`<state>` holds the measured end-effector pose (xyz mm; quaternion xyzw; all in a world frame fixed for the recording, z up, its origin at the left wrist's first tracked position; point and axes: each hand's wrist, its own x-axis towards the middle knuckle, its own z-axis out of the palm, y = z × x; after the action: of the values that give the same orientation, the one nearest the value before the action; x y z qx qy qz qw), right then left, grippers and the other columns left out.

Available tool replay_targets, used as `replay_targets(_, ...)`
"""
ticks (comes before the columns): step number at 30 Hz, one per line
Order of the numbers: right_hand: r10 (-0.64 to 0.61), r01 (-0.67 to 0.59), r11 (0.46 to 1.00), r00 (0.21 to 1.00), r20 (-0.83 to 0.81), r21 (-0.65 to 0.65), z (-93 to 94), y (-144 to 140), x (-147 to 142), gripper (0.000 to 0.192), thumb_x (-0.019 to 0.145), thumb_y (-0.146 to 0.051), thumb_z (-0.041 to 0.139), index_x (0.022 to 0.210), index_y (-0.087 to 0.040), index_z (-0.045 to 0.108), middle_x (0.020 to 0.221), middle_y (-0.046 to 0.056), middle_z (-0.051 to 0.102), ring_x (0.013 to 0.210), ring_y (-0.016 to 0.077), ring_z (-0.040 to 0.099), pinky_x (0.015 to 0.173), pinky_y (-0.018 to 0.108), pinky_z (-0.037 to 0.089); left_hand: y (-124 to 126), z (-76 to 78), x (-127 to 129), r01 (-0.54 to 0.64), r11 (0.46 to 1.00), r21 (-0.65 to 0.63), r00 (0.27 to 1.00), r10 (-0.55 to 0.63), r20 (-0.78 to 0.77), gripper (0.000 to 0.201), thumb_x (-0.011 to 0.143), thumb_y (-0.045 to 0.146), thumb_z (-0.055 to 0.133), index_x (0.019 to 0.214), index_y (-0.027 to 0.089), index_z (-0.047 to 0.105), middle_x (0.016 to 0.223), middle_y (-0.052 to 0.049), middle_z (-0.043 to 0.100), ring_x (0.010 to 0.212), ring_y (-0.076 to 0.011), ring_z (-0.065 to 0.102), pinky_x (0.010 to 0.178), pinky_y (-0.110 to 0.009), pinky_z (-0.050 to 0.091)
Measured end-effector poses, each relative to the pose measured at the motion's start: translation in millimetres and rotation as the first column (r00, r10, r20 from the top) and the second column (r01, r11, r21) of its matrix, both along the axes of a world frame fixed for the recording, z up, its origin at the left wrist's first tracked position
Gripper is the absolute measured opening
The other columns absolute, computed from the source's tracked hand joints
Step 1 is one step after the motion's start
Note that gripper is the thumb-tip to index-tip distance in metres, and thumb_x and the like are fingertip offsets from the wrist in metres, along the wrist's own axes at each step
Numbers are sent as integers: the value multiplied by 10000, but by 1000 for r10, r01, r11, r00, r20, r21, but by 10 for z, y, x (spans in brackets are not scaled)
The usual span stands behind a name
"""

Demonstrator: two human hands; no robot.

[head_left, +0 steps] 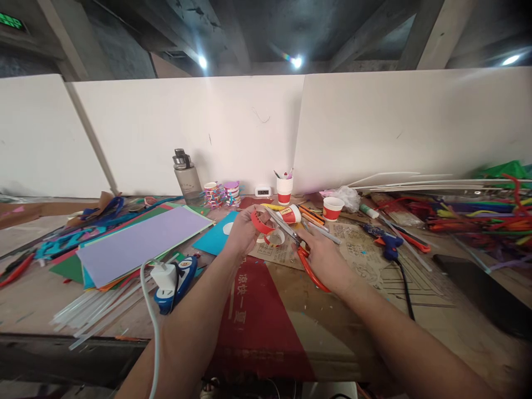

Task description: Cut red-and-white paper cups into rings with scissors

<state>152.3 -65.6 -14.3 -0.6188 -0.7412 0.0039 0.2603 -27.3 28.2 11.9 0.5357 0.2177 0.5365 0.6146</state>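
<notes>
Red and white paper, a curled strip (pixel 265 227) cut from a cup, sat in the left hand (pixel 243 230). The fingers of that hand were closed around it and held it up just over the desk (pixel 374 310). The right hand (pixel 322 257) was closed on a pair of scissors (pixel 299 244) with orange handles. The silver blades were open and pointed far and left, right at the strip, and they touched it or almost did. Both hands were near the middle of the desk, over a brown sheet with printed writing.

A red banner (pixel 257 316) lay flat on the near side, under the arms. To the left was a stack of coloured paper with a big purple sheet (pixel 143 244) on top. Near it lay a white plug (pixel 164 275) with a white cord, a blue and white tool, and some clear glue sticks (pixel 91 313).

Far back, by the white wall, stood a grey water bottle (pixel 187 177). To its right stood a small white clock (pixel 262 191) and a red and white cup with pens in it (pixel 285 191). Another red and white cup (pixel 333 208) stood to the right, and one more lay on its side just behind the hands. A blue glue gun (pixel 384 243) with a black cord lay to the right. Far right was a big pile of fuzzy coloured sticks (pixel 477 216).
</notes>
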Motion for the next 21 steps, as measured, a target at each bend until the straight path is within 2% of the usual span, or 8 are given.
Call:
replay_targets(6,15,-17,998,999,-36,-54,54,-21,-16,165,901,-117,543,1015,-183,644,1040,102,672,889,210,608,812,299,454,29,-4,-15,1,998,-64,1000,-2,-8,486,486,413,969,640,133,603,594,4,620,532,-75,547,511,-194,446)
replay_targets(11,21,-25,998,997,-68,-54,33,-13,-10,202,902,-100,530,1043,-182,650,1002,90,690,876,206,615,809,293,449,39,-19,-34,54,995,-84,998,-58,-36,464,541,414,947,655,134,595,598,-2,603,483,-74,504,419,-196,394)
replay_targets(13,27,-32,998,996,-86,-63,25,-9,-2,187,898,-107,542,1029,-185,651,997,85,692,868,204,617,807,292,448,29,0,-39,28,997,-72,999,-30,-26,456,562,415,937,671,135,595,623,-5,610,502,-77,517,421,-193,390)
replay_targets(18,26,-30,998,997,-76,-48,4,-6,3,156,914,-152,542,1018,-187,653,1002,87,686,845,205,614,792,300,453,29,45,-41,-126,992,15,989,125,83,463,547,403,945,691,150,585,577,28,592,513,-70,536,489,-184,406)
replay_targets(21,14,-14,1000,999,-30,-1,-16,-7,-1,186,924,-200,557,1081,-185,655,1037,106,670,896,226,620,801,309,459,31,24,-27,-121,993,18,991,119,65,472,546,431,943,686,148,592,545,20,596,497,-76,537,488,-188,401)
